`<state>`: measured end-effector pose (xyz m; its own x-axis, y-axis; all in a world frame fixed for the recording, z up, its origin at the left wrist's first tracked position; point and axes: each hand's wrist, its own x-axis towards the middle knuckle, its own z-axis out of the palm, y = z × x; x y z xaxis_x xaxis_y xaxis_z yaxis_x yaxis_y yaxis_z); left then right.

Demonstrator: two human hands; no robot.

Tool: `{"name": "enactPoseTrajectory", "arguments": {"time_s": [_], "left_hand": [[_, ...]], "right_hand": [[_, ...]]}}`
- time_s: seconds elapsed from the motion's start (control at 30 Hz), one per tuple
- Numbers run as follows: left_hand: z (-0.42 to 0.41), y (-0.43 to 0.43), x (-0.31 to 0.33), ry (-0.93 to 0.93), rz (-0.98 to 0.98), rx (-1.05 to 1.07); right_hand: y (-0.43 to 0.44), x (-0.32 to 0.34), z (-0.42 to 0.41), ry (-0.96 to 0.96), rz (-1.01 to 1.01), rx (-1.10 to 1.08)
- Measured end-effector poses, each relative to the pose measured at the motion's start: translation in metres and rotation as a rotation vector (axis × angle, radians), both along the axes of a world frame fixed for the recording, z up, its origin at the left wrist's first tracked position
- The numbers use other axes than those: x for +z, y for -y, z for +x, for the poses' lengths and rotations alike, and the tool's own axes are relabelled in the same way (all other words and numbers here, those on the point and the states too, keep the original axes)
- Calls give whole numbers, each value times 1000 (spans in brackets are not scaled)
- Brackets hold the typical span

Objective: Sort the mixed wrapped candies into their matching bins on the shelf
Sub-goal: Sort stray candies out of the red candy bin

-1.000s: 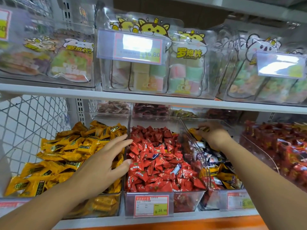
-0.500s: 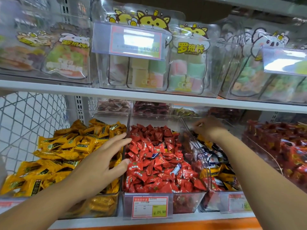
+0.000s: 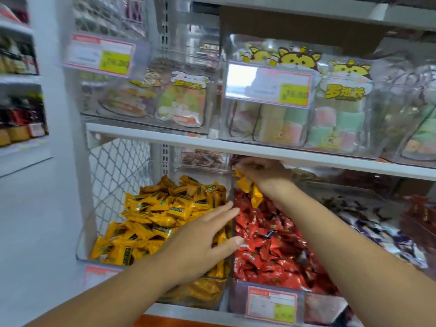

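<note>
Three clear bins stand side by side on the lower shelf. The left bin [image 3: 81,241] is heaped with yellow wrapped candies [image 3: 160,208]. The middle bin [image 3: 238,296] holds red wrapped candies [image 3: 266,246] with one blue-and-white piece among them. The right bin holds mixed dark and white candies [image 3: 368,220], blurred. My left hand [image 3: 200,241] rests with straight fingers on the wall between the yellow and red bins. My right hand [image 3: 262,175] hovers over the back of the red bin and grips a few yellow candies [image 3: 250,187] that dangle from it.
The upper shelf board [image 3: 259,149] hangs just above my right hand and carries clear boxes of pastel sweets with price tags [image 3: 269,86]. A white wire mesh panel [image 3: 118,171] closes the left side. Small bins stand behind at the back. Red packets [image 3: 420,218] fill the far right.
My right hand has left the mixed bin and moved left over the red bin, now carrying yellow candies. My left hand has hardly moved. The camera has swung to the left.
</note>
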<state>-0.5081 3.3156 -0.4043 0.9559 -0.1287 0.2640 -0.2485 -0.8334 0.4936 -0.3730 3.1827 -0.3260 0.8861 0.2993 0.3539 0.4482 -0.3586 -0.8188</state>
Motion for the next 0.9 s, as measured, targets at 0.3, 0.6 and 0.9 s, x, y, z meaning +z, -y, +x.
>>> {"name": "enactPoseTrajectory", "arguments": {"time_s": [0.3,0.6,0.9], "left_hand": [[-2,-5,0,22,-3,-16],[0,-6,-1,23,12,6],[3,-2,-1,-2,-38,27]], "right_hand": [[-39,7,13,-17,-338,163],[48,-30,-8,-146,-985,454],[63,-40,20,33,-1105,116]]}}
